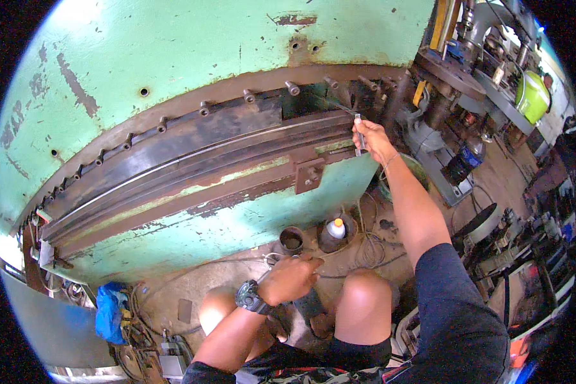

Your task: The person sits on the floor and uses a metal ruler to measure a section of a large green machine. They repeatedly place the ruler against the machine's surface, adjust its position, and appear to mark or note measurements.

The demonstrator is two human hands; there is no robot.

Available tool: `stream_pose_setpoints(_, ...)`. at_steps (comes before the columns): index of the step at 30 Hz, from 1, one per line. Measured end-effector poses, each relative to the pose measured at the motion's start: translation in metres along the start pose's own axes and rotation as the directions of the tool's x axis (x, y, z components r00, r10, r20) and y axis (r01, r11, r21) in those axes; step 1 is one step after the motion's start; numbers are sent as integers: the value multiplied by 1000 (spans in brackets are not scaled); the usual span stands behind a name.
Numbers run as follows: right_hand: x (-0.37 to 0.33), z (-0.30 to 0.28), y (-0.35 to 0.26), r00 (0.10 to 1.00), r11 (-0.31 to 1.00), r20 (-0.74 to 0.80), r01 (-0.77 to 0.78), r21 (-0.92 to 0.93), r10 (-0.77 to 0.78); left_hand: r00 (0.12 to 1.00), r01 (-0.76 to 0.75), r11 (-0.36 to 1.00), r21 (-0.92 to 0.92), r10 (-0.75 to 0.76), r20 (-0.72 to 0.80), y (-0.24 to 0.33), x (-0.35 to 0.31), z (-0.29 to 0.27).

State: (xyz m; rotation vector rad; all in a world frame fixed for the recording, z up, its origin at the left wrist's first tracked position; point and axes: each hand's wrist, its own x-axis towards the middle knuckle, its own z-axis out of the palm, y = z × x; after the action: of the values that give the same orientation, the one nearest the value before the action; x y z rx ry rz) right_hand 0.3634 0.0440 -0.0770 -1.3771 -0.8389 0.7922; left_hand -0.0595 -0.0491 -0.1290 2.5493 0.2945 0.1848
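Note:
My right hand [372, 142] is raised to the right end of a long dark steel bed on a green machine [256, 230]. Its fingers close round a short, flat, silvery metal piece [359, 134], held upright against the bed's edge; its exact kind does not show. Lower down, over my knees, my left hand [291, 280] is closed with its fingers curled. A thin pale curved shape shows beside it, but what it holds, if anything, cannot be made out. Above the bed, a row of socket-head bolts [249, 96] sticks out along a curved rusty strip.
On the floor before me stand a dark round can [292, 239] and a white bottle with an orange cap [336, 228] in a dark container. Hoses and cables lie around them. A blue bag [112, 312] is at left; a dark bottle [465, 161] and machinery stand at right.

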Motion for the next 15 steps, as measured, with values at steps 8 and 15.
stream_pose_setpoints(8, -39, 105, -26, 987, 995, 158, -19, 95, 4, 998, 58, 997, 48, -57, -17, -11, 1, -8)
stream_pose_setpoints(15, -82, 206, 4, 988, 915, 148, -21, 403, -43, 894, 259, 958, -125, -286, -343, -20, -7, -34)
